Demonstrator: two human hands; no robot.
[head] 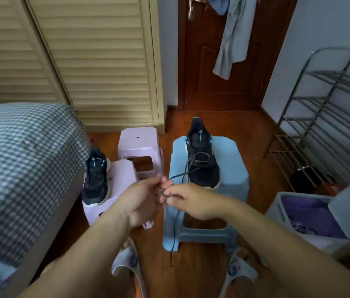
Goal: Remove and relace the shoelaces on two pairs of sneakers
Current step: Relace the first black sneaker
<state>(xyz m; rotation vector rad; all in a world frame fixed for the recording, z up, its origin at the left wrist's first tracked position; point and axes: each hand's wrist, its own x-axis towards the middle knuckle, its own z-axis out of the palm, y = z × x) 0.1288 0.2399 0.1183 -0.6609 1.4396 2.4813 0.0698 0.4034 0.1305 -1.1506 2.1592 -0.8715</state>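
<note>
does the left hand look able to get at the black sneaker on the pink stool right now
Probably yes, but not freely: the black sneaker with teal trim sits uncovered on the pink plastic stool just beside the left hand. That hand's fingers are busy pinching the dark shoelace with the right hand.

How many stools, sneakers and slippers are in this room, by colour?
Pink stools: 2, near stool and far stool
Blue stool: 1
Black sneakers: 2, one on the near pink stool, one on the blue stool
Pale slippers: 2, left slipper and right slipper
Total: 7
</note>
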